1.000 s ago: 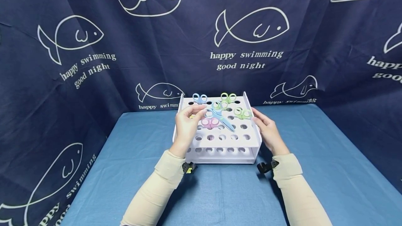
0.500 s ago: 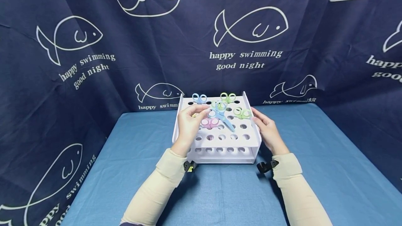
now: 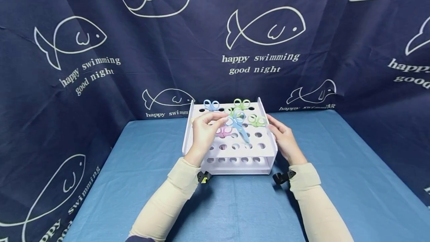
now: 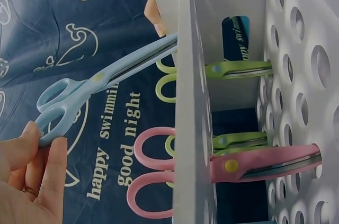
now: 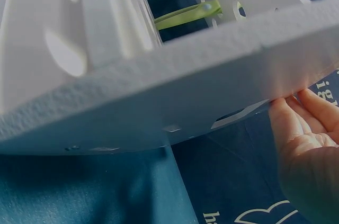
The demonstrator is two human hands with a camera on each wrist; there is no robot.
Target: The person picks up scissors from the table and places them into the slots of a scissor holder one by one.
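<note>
My left hand point(image 3: 204, 134) pinches one handle ring of light blue scissors point(image 4: 87, 91) between thumb and fingers. In the head view these scissors slant down to the right above a white rack point(image 3: 242, 151) with rows of round holes. In the left wrist view their blade end passes behind the rack's top plate edge. Pink scissors point(image 4: 228, 168) stand in a rack hole close by. My right hand point(image 3: 284, 139) touches the rack's right side panel; its fairly straight fingertips point(image 5: 304, 97) rest against the panel in the right wrist view.
Other scissors stand in the rack: a blue pair point(image 3: 211, 105) at back left, a green pair point(image 3: 242, 104) at the back and another green pair point(image 3: 256, 120) at right. The rack stands on a blue tablecloth point(image 3: 235, 208) before a dark fish-print curtain point(image 3: 188, 55).
My left hand has moved a little to the right with the blue scissors, and they have turned to a steeper slant. My right hand stays at the rack's side. The head view shifts slightly.
</note>
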